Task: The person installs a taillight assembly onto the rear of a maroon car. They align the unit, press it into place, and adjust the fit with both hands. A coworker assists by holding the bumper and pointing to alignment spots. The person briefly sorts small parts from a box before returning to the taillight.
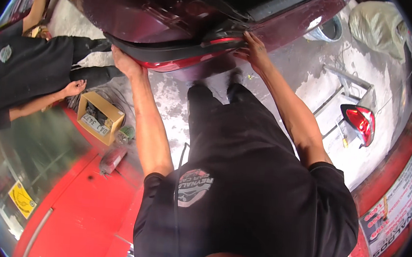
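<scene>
A long curved tail light (173,59), with a black upper edge and a red lens below, lies along the rear of a dark maroon car (142,15). My left hand (126,64) grips its left end from underneath, the fingers partly hidden behind it. At the other end, my right hand (256,52) holds the right tip with the fingers over the top edge. Whether the light is fixed to the body or only held against it, I cannot tell.
A second red tail light (361,123) rests by a metal frame (347,82) on the right. A bucket (326,30) and a pale sack (376,28) stand beyond. At left are a co-worker in black (30,64), a cardboard box (114,113) and a red vehicle (78,191).
</scene>
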`<act>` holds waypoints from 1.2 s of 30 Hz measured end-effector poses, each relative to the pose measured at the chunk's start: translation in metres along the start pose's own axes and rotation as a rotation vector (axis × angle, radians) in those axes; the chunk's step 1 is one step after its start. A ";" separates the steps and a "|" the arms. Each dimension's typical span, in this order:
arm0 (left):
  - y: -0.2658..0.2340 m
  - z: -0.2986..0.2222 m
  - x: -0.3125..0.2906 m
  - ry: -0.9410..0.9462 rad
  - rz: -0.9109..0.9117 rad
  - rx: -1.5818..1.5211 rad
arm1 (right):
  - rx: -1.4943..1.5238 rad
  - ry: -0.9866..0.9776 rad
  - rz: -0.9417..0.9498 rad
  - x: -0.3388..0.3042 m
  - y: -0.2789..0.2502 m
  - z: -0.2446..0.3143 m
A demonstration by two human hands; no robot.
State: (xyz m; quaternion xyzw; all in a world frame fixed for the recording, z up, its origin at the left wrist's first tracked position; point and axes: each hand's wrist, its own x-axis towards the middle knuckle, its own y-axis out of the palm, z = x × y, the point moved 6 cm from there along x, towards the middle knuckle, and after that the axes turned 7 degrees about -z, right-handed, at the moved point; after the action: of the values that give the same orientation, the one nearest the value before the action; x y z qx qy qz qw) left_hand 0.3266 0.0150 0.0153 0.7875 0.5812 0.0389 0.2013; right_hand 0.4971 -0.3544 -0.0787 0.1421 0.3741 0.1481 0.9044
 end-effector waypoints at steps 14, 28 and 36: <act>0.011 -0.011 -0.014 -0.084 0.009 0.002 | -0.001 0.026 0.087 0.003 -0.012 -0.011; -0.018 -0.014 -0.001 -0.053 -0.081 -0.073 | 0.041 0.025 0.130 -0.017 0.005 0.001; -0.051 -0.018 -0.039 -0.102 -0.289 -0.048 | 0.281 0.010 0.114 0.000 -0.005 -0.025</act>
State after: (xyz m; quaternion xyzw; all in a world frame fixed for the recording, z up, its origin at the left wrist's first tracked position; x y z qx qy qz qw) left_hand 0.2630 -0.0043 0.0201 0.6917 0.6763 -0.0169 0.2528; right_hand 0.4802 -0.3556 -0.0976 0.2878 0.3868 0.1459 0.8639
